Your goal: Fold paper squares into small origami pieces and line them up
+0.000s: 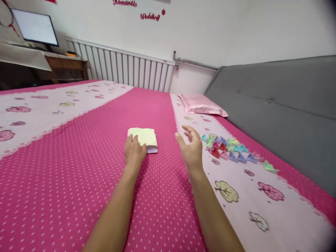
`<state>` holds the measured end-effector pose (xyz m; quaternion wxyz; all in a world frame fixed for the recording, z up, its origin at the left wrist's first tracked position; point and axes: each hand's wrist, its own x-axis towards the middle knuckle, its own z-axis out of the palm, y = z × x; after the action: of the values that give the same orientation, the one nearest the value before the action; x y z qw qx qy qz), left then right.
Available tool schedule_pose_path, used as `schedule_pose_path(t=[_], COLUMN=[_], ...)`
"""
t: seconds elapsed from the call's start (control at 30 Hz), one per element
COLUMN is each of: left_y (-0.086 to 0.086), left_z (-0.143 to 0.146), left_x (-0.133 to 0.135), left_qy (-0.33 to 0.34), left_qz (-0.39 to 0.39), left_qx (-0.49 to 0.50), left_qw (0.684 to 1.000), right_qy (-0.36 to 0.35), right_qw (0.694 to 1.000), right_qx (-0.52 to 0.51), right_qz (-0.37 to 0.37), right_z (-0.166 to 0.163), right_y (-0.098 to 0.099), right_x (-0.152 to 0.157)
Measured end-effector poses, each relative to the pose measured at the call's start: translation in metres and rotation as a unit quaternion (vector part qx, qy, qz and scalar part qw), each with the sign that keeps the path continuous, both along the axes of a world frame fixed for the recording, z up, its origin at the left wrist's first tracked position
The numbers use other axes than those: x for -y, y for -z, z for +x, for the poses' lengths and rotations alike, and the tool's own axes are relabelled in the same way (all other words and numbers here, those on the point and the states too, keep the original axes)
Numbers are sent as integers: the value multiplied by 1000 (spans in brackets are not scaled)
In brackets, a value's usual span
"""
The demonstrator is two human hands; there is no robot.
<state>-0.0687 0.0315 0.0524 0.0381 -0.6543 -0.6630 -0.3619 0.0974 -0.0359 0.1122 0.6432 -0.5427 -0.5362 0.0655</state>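
Observation:
A small stack of square paper sheets, pale yellow on top, lies on the pink dotted bedspread. My left hand rests on the near left corner of the stack, fingers curled down onto the top sheet. My right hand hovers just right of the stack, palm turned inward, fingers apart and holding nothing. To the right of that hand lies a cluster of several folded paper shapes in red, blue, green and pink.
A pink satin pillow lies at the head of the bed beside the grey padded headboard. A white radiator runs along the far wall. A monitor stands on a desk at far left.

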Motion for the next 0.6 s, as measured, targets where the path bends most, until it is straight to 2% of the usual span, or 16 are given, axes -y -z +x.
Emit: schedule_pose_path(t=[0.1,0.13,0.2,0.3,0.6], left_y=[9,10,12,17,23], left_z=[-5,-5,-5,-3,-2], left_x=[-5,-7,-12,-17,-19], left_qy=[31,46,81,111,94], left_qz=[11,13,11,-3,-64], left_qx=[-32,-47,-78,-113,-156], left_qw=[999,998,994,987,981], right_qy=[35,22,19,30,19], right_qw=[996,994,993,993,987], right_qx=[-28,-26,-35,-30,-64], right_qz=[-75,-103,-112,-109,-143], right_z=[-2,0,3,9,14], right_y=[44,55,70,78,88], right_x=[-17,-21,-30,-39,-50])
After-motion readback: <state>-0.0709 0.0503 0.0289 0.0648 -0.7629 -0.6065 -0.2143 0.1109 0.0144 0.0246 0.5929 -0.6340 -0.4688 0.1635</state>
